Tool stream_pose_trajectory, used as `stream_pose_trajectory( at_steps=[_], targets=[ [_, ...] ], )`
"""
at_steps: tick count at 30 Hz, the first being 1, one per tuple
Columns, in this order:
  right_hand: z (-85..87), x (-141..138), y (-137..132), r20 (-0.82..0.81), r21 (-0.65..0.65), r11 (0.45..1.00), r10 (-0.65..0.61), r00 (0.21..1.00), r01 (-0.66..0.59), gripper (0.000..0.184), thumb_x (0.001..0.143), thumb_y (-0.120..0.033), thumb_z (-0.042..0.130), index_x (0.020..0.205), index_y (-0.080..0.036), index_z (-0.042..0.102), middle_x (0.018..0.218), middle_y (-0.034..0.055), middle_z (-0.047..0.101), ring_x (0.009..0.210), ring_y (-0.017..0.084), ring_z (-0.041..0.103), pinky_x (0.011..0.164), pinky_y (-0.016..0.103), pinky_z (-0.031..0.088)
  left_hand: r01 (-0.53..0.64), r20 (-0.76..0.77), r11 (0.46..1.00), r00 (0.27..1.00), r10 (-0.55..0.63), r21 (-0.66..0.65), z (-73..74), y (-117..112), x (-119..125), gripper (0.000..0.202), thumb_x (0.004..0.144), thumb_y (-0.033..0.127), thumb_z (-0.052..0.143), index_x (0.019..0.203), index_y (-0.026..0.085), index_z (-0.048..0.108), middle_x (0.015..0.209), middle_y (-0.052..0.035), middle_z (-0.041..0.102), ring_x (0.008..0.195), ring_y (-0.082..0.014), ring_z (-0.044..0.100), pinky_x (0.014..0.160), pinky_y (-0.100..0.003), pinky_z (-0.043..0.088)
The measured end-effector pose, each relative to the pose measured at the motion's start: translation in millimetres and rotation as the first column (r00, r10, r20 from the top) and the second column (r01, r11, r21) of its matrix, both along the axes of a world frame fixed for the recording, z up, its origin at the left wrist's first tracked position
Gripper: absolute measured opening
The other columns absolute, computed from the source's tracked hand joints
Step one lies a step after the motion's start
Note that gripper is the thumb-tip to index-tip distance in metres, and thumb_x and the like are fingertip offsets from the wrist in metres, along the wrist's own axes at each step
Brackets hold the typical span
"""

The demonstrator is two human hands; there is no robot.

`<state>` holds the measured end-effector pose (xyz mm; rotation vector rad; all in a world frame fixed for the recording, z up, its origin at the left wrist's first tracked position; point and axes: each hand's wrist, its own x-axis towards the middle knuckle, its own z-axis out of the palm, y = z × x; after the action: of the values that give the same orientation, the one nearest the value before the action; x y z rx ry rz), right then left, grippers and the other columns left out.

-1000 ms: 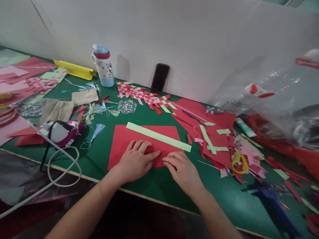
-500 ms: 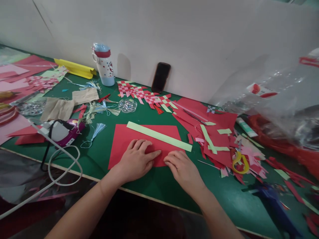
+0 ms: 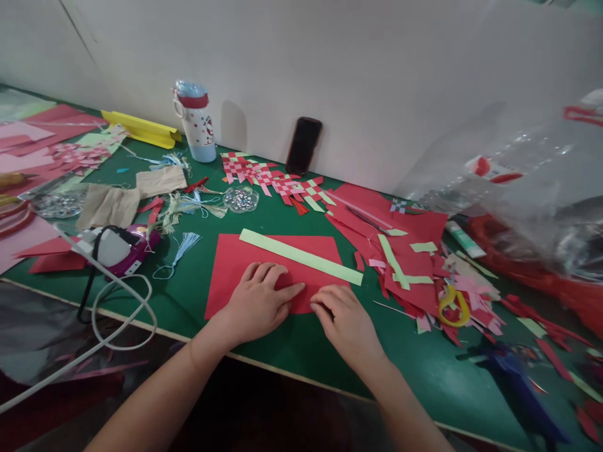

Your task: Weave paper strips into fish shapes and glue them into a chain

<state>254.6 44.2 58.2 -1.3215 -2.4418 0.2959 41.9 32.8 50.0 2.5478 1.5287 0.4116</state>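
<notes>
A sheet of red paper [image 3: 228, 270] lies flat in front of me, with a pale green paper strip [image 3: 301, 256] slanting across its upper part. My left hand [image 3: 261, 298] rests palm down on the sheet, fingers spread, index finger pointing right. Over the lower right corner of the sheet is my right hand [image 3: 342, 320], thumb and fingertips pinched together near the lower edge. Whatever is between those fingertips, if anything, is hidden. A small gap separates the two hands.
Red paper offcuts [image 3: 419, 232], yellow-handled scissors [image 3: 455, 306] and a blue glue gun [image 3: 522, 383] lie to the right. Behind are woven paper strips [image 3: 277, 179], a phone [image 3: 304, 145] and a bottle [image 3: 198, 125]. Tassels [image 3: 183, 248] and a white cable [image 3: 127, 314] lie left.
The right hand's index finger and thumb have parted slightly behind their joined tips. The left hand, the sheet and the green strip stay where they were.
</notes>
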Motion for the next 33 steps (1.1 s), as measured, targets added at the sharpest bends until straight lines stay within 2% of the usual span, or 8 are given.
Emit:
stream_pose_trajectory(
  at_steps=[13, 24, 33],
  targets=[
    [-1.4, -2.9, -4.9, 0.128, -0.003, 1.000, 0.012, 0.992, -0.012, 0.018, 0.095, -0.019, 0.043, 0.091, -0.021, 0.060, 0.102, 0.0081, 0.063, 0.096, 0.023, 0.055, 0.089, 0.040, 0.043, -0.007, 0.008, 1.000, 1.000, 0.008, -0.020, 0.6, 0.2, 0.9, 0.041, 0.095, 0.036, 0.042, 0.135, 0.043, 0.050, 0.131, -0.0069, 0.047, 0.123, -0.0295, 0.041, 0.105, -0.053, 0.029],
    [-0.5, 0.0, -7.2, 0.029, 0.003, 1.000, -0.019, 0.999, 0.019, 0.014, 0.094, -0.021, 0.049, 0.090, -0.021, 0.062, 0.099, 0.0058, 0.064, 0.096, 0.021, 0.055, 0.086, 0.037, 0.045, 0.003, 0.013, 1.000, 1.000, -0.003, -0.008, 0.1, 0.0, -1.0, 0.041, 0.096, 0.037, 0.040, 0.135, 0.043, 0.050, 0.132, -0.0075, 0.047, 0.124, -0.0296, 0.041, 0.104, -0.053, 0.030],
    [0.1, -2.0, -7.5, 0.047, -0.011, 1.000, -0.010, 0.999, 0.010, 0.015, 0.093, -0.020, 0.050, 0.090, -0.022, 0.065, 0.102, 0.0060, 0.064, 0.096, 0.023, 0.055, 0.086, 0.039, 0.045, 0.001, 0.013, 1.000, 1.000, -0.001, -0.005, 0.2, 0.0, -0.2, 0.040, 0.096, 0.037, 0.040, 0.134, 0.043, 0.050, 0.132, -0.0079, 0.047, 0.124, -0.0298, 0.041, 0.105, -0.053, 0.030]
  ],
)
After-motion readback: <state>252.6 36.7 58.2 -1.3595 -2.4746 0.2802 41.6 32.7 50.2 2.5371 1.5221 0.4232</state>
